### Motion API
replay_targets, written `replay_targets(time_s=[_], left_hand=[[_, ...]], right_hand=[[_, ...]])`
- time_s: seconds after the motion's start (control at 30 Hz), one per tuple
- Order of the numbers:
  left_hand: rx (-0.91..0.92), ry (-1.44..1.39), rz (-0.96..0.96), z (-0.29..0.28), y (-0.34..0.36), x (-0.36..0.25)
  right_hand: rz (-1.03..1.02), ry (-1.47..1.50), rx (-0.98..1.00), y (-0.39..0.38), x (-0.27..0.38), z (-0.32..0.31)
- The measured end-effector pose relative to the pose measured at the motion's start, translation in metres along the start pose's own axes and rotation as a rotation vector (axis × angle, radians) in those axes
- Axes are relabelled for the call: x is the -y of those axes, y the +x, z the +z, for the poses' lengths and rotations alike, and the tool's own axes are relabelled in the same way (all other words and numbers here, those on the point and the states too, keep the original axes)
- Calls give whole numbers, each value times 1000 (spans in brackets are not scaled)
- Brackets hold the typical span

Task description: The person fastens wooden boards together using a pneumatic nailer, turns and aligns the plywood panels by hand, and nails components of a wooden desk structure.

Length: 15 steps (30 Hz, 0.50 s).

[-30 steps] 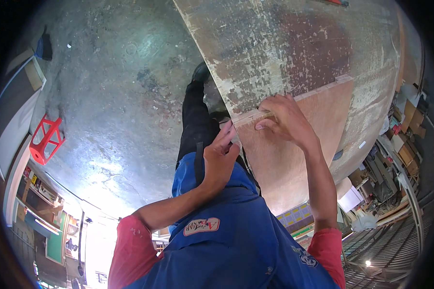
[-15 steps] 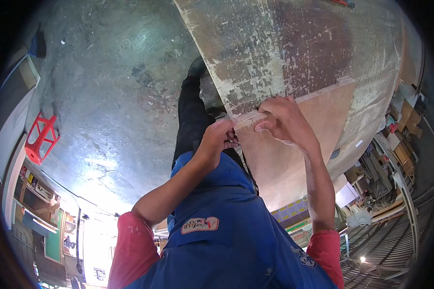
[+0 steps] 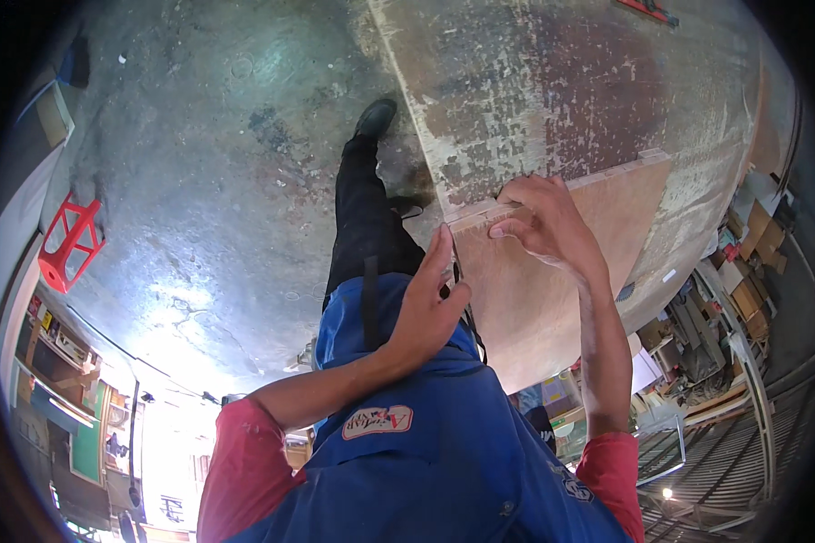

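Note:
A light brown wooden panel [image 3: 534,294] with a pale wood strip [image 3: 602,175] along its far edge lies over a large worn worktable [image 3: 498,63]. My right hand [image 3: 545,222] grips this far edge near the left corner, its fingers curled over the strip and its thumb against the panel's face. My left hand [image 3: 436,299] is beside the panel's left edge. Its index finger points up at the corner, with the fingertip touching or very near it, and the thumb stands apart. Some of its other fingers are hidden.
A red plastic stool [image 3: 70,242] stands on the concrete floor [image 3: 208,163] at the left. My black shoe [image 3: 376,118] is beside the worktable's left edge. A red tool [image 3: 647,11] lies at its far end. Cardboard and wood scraps [image 3: 756,226] are piled at the right.
My left hand has drawn back from the corner toward me, and its curled fingers have straightened. My right hand keeps its grip on the panel's edge. The view has shifted slightly.

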<state>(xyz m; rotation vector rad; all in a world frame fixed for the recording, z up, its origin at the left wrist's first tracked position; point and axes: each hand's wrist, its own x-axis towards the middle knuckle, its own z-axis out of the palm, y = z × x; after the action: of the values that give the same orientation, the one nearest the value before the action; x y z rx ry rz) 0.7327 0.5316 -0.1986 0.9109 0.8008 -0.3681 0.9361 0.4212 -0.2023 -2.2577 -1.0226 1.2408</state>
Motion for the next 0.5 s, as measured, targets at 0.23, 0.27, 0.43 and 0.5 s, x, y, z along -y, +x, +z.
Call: replay_targets(time_s=[0.23, 0.27, 0.43, 0.5], left_hand=[[14, -22, 83, -4, -3, 6], [26, -8, 124, -5, -2, 7], [-16, -8, 174, 0, -3, 11], [-23, -23, 187, 5, -5, 13]], right_hand=[[72, -34, 65, 3, 4, -1], [95, -34, 65, 2, 4, -2], [192, -41, 117, 6, 11, 0], [183, 41, 113, 2, 5, 0]])
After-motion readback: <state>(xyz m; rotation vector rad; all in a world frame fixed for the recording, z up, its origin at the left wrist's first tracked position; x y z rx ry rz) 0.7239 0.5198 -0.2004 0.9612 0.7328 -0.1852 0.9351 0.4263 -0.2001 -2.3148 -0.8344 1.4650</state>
